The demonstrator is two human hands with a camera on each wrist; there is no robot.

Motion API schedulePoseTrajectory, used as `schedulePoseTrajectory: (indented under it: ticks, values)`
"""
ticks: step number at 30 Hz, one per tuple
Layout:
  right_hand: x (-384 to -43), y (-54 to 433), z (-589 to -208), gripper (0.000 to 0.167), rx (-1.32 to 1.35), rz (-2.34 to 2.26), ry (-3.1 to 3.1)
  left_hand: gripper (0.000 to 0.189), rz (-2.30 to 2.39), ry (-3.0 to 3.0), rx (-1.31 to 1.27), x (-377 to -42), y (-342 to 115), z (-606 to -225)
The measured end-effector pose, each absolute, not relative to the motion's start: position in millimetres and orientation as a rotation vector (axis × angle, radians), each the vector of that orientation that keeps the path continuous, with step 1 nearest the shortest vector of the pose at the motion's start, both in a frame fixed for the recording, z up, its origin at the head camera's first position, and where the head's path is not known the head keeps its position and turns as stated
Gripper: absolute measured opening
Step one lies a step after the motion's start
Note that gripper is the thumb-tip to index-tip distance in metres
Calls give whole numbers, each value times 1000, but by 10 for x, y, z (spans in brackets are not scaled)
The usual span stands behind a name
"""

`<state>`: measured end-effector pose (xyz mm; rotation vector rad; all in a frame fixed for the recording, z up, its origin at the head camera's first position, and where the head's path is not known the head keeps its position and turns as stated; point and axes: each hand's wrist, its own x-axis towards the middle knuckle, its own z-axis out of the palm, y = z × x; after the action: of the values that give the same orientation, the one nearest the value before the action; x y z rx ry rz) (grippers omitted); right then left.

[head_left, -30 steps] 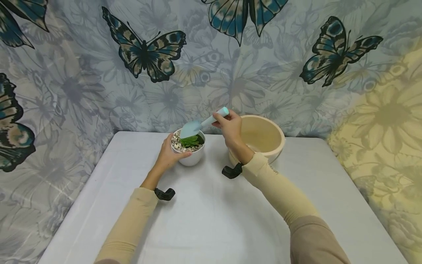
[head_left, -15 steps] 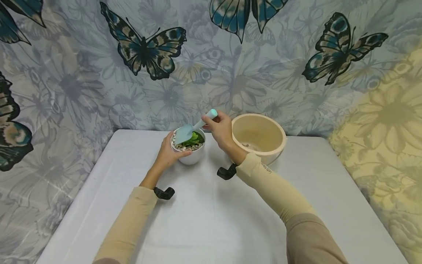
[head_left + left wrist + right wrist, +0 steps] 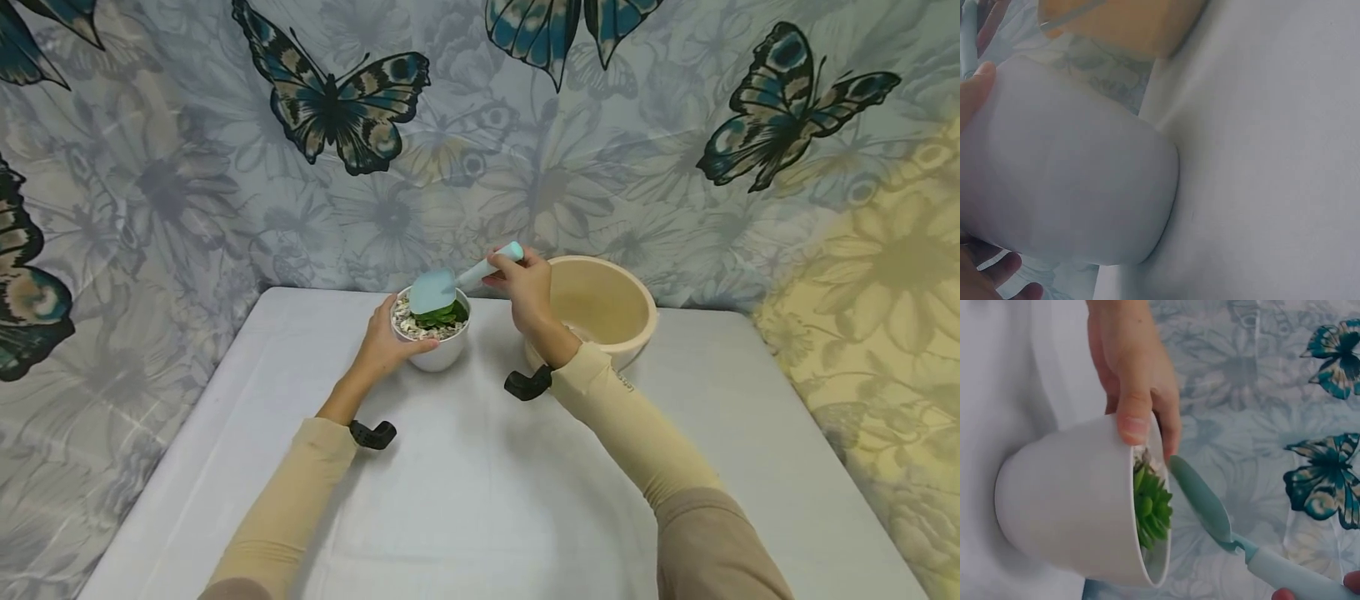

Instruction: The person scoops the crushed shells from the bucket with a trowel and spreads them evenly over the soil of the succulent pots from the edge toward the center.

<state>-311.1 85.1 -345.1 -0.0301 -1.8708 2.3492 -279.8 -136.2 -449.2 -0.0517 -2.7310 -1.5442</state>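
Observation:
My left hand [image 3: 381,347] grips a small white flower pot [image 3: 441,358] at its left side, thumb along the near rim. Inside the pot, a green succulent [image 3: 1152,509] grows among pale pebbles [image 3: 408,325]. A light blue trowel [image 3: 432,292] hangs over the pot, its blade covering part of the succulent in the head view. My right hand [image 3: 531,296] holds the trowel by its handle, up and to the right of the pot. From the right wrist, the blade sits just off the pot's mouth, near the left hand's fingers.
A larger cream-coloured planter [image 3: 637,329] stands right of the small pot, partly behind the right hand and forearm. Both are near the back edge of the white-covered table [image 3: 480,467]. A butterfly-printed cloth backdrop [image 3: 480,192] rises right behind.
The trowel swung left and down over the pebbles half a second ago, then moved back up and right with the right hand. The left hand keeps its grip on the pot.

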Motion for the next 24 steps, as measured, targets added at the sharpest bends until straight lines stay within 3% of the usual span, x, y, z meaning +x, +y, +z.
schedulePoseTrajectory:
  ticks: [10, 24]
  values:
    - [-3125, 983, -3405, 7, -75, 2457, -1759, 123, -1395, -2812, -90, -2819, -1390, -4456]
    - [-3127, 1212, -3314, 7, -54, 2478, -1758, 122, -1345, -2842, -121, -2821, -1420, -4393]
